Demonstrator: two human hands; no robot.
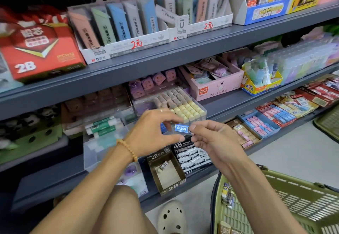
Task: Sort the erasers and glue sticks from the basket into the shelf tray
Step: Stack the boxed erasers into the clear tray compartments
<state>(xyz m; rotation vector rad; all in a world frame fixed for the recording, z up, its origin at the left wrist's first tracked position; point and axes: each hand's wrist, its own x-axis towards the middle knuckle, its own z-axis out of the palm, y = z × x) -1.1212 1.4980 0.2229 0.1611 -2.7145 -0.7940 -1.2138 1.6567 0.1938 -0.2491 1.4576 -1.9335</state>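
Two bare forearms reach forward and meet at chest height. The left hand (pixel 152 131), a beaded bracelet on its wrist, and the right hand (pixel 212 138) face each other, curled fingertips of both pinching one small blue-labelled rectangular eraser (pixel 182 128) between them.

Blue-labelled eraser (pixel 183 128); green basket (pixel 286 195); grey shelf (pixel 165 57); red 2B box (pixel 42 50).
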